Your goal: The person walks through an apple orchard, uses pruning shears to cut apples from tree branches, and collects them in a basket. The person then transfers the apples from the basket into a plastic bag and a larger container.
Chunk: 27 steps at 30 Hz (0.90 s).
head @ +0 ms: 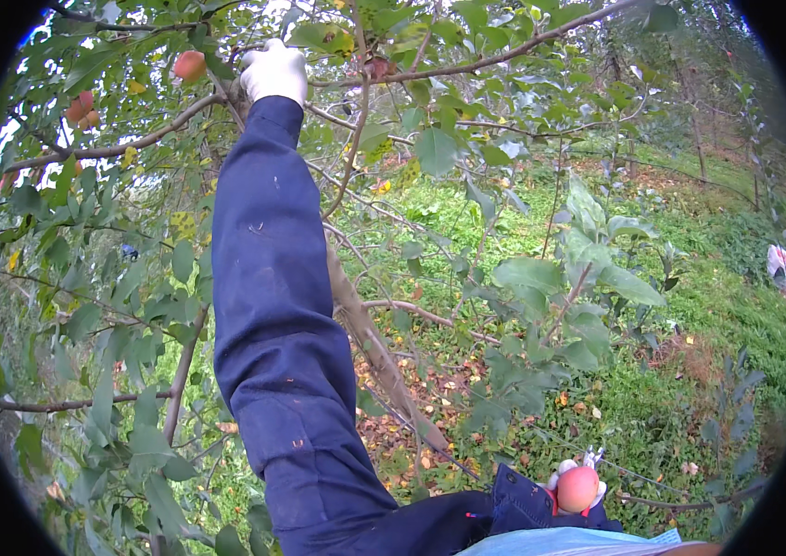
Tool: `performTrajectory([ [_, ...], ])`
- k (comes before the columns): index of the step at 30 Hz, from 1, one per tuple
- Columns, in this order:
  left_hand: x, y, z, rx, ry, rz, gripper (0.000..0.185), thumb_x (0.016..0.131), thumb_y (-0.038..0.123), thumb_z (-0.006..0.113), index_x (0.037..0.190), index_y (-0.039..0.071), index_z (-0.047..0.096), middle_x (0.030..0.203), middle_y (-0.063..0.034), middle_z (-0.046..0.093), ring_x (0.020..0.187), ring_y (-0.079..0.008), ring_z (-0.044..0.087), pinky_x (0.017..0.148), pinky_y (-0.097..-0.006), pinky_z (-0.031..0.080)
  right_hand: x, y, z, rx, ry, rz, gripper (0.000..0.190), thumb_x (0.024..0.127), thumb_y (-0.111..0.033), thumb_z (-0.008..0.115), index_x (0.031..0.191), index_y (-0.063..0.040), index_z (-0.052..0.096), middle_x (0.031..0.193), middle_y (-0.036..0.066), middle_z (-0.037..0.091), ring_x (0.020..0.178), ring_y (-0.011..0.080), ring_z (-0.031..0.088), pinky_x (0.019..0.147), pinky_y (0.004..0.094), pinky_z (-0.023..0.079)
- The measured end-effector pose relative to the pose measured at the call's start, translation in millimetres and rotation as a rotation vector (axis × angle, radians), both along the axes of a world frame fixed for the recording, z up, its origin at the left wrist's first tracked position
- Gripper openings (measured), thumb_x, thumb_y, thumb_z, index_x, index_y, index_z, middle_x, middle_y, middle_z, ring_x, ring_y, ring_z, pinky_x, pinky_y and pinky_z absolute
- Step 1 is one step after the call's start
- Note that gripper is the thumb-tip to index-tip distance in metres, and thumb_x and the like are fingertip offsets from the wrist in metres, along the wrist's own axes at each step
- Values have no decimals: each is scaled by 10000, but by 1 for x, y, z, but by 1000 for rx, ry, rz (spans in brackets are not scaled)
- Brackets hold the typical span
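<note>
My left hand [273, 71], in a white glove, is raised high at the top of the view. Its fingers are curled around a tree branch, partly hidden by the hand itself. A red-yellow apple [190, 66] hangs just left of it, and a reddish fruit [379, 67] sits half behind leaves to its right. Low at the right, near my body, my right hand [565, 475] holds a picked apple [578, 488]. The metal tip of a small tool [592, 456], perhaps clippers, sticks up beside that apple; its handle is hidden.
More apples [82, 111] hang at the far left. A thick bare limb [386, 361] slants down behind my sleeve [275, 278]. Leafy shoots [574, 271] stand at the right. A pale bag-like object [781, 267] is at the right edge, above grass. A blue face mask [567, 542] shows below.
</note>
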State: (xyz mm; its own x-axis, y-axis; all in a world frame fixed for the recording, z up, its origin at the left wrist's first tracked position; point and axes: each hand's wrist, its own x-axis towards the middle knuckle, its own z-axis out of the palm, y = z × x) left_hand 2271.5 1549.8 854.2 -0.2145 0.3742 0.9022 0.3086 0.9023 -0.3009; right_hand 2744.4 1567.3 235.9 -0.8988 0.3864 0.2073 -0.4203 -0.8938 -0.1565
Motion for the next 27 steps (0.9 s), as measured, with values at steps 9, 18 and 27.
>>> performTrajectory([
  [9,71,-19,-151,971,-1155,-1750,538,747,197,743,1184,34,475,1079,-120,548,883,-286,608,693,-425,565,76,-71,34,1,-20,169,596,701,-479,745,1098,-97,517,1033,140,624,1104,424,516,957,605,385],
  [18,400,-196,-449,1149,-2079,-1851,479,841,156,661,1251,95,422,1229,-92,451,1046,-285,566,805,-498,555,190,-158,6,40,-31,608,608,686,-488,759,1102,-104,538,1056,127,626,1169,476,454,959,655,346],
  [27,636,-449,-558,2004,-1838,-1366,547,790,71,693,1268,141,436,1272,-95,436,1111,-287,538,836,-442,550,211,-223,-16,150,-4,937,551,732,-437,709,1106,-95,493,998,152,641,969,396,607,1017,671,242],
])
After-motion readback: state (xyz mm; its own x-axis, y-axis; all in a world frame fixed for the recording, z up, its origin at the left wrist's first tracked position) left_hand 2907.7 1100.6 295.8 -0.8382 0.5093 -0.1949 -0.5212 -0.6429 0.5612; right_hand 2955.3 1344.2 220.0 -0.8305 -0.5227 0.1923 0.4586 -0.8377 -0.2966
